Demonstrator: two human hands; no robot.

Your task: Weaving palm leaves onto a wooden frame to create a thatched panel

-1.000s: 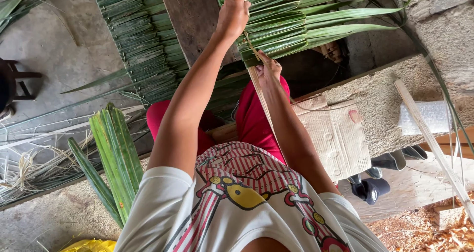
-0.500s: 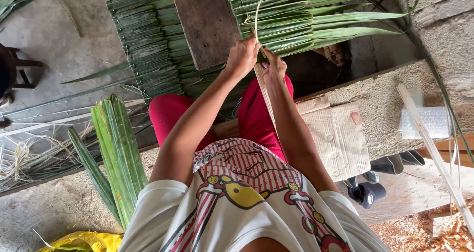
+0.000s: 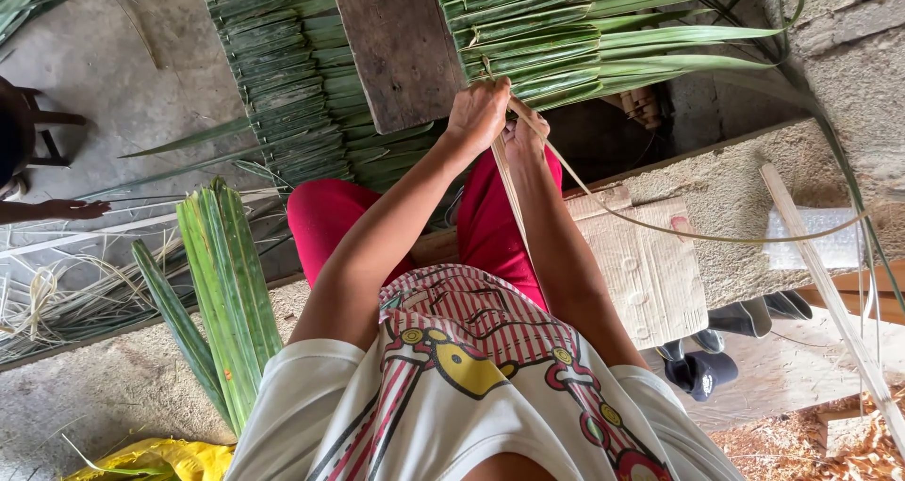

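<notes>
My left hand [image 3: 479, 114] and my right hand [image 3: 524, 138] meet close together at the lower edge of a row of folded green palm leaves [image 3: 537, 38]. Both pinch a thin pale strip [image 3: 660, 231]. One end of the strip runs down between my forearms; the other curves away to the right over the concrete ledge. My left hand partly covers the right. A dark wooden board [image 3: 396, 48] lies between this leaf row and another folded row [image 3: 273, 76] on the left. My red trousers [image 3: 330, 217] show below.
A bundle of long green leaves [image 3: 222, 283] lies at my left, with a yellow bag [image 3: 160, 457] near it. Dry fibres [image 3: 57, 293] and another person's hand [image 3: 66, 208] are at far left. A cardboard piece [image 3: 641, 274], dark shoes [image 3: 702, 368] and a pale stick [image 3: 830, 293] lie right.
My left hand came down from high on the leaf row to join the right hand. The pale strip, earlier standing up above the hands, now trails off to the right.
</notes>
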